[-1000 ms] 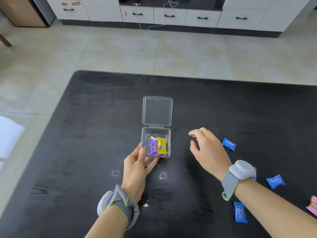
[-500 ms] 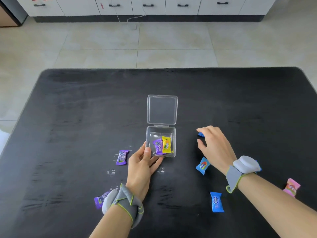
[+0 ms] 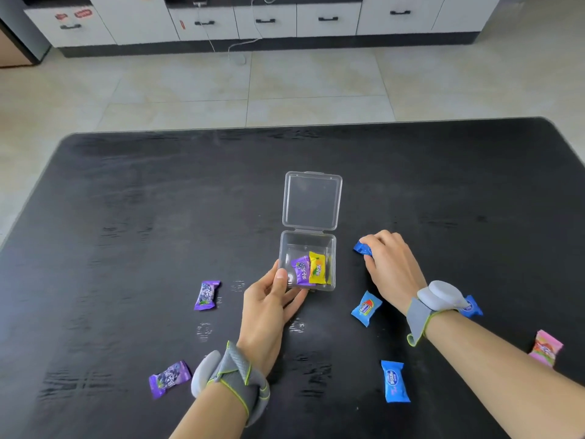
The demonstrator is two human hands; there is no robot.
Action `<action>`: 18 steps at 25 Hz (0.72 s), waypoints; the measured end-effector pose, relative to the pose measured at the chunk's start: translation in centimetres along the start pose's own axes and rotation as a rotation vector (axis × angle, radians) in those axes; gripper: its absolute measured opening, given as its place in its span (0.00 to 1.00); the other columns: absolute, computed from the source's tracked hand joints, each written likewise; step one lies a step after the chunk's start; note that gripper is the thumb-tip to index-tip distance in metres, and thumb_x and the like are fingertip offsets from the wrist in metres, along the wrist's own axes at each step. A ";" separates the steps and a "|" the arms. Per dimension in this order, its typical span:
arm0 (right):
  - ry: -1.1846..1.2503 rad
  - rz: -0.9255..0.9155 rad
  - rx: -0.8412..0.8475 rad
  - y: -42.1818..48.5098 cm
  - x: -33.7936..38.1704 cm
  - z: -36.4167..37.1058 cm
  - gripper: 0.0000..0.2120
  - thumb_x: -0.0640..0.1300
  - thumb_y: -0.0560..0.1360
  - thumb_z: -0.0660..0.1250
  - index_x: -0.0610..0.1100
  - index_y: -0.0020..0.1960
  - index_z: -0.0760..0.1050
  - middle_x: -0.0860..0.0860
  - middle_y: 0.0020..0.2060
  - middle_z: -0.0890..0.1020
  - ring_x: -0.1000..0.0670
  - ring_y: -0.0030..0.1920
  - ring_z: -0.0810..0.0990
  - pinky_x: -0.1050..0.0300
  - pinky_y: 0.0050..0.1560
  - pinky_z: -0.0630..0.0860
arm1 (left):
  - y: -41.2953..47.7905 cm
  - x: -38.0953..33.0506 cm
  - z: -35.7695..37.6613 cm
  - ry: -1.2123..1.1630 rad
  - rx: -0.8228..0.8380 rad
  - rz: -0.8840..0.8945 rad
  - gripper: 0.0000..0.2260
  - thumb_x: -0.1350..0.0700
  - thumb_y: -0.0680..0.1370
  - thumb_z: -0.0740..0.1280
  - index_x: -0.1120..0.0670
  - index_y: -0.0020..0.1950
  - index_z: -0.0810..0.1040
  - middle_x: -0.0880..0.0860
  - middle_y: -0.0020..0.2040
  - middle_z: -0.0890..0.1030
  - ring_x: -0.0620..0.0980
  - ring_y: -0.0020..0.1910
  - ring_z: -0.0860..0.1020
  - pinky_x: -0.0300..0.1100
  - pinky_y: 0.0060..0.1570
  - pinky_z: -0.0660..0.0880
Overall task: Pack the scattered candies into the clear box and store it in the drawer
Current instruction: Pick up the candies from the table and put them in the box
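The clear box stands mid-table with its lid folded back flat. Inside lie a purple candy and a yellow candy. My left hand grips the box's near left corner, thumb on the wall. Right of the box, my right hand has its fingers closed on a blue candy at the table surface. Loose candies lie around: two purple ones, blue ones, and a pink one.
The black table ends at a far edge, with tiled floor beyond. White cabinets with black-handled drawers line the far wall, and a white cable trails on the floor.
My right hand reached toward the box's right side and its fingers closed on the blue candy. My left hand stayed on the box. The view shifted, showing more candies.
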State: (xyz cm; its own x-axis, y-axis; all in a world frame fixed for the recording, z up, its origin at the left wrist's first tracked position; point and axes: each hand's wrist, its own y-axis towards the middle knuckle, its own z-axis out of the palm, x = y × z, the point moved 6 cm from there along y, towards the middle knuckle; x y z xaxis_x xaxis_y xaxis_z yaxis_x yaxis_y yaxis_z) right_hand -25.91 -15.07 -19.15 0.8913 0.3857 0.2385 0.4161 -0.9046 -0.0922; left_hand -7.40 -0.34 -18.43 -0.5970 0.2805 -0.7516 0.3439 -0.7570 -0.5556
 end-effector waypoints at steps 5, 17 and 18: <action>0.278 -0.025 -0.228 -0.9 1.6 -3.8 0.12 0.40 0.77 0.67 0.45 0.60 0.77 0.50 0.51 0.78 0.49 0.51 0.75 0.55 0.48 0.75 | 0.3 -0.1 0.2 0.109 0.064 0.069 0.17 0.54 0.85 0.59 0.53 0.73 0.74 0.51 0.58 0.87 0.50 0.57 0.85 0.40 0.59 0.80; 0.329 -0.388 -0.370 -3.1 9.3 -5.9 0.12 0.44 0.76 0.71 0.47 0.59 0.80 0.53 0.51 0.84 0.52 0.52 0.79 0.56 0.52 0.79 | 1.0 0.7 0.1 0.159 0.174 0.185 0.19 0.50 0.85 0.58 0.43 0.76 0.68 0.50 0.58 0.87 0.54 0.58 0.85 0.48 0.67 0.75; 0.335 -0.393 -0.374 -3.3 9.4 -5.6 0.12 0.45 0.76 0.71 0.48 0.60 0.80 0.54 0.52 0.84 0.52 0.53 0.79 0.55 0.53 0.79 | 0.9 0.9 -0.2 0.159 0.176 0.197 0.18 0.50 0.85 0.59 0.43 0.76 0.69 0.50 0.58 0.87 0.54 0.58 0.85 0.49 0.67 0.75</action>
State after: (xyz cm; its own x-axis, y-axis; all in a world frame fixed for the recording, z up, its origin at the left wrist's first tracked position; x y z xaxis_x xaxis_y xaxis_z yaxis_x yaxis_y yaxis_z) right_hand -19.90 -9.47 -11.22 0.5551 0.6787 0.4809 0.5554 -0.7328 0.3931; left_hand -7.53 -0.64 -19.65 -0.4054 0.1969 -0.8927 0.3024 -0.8926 -0.3343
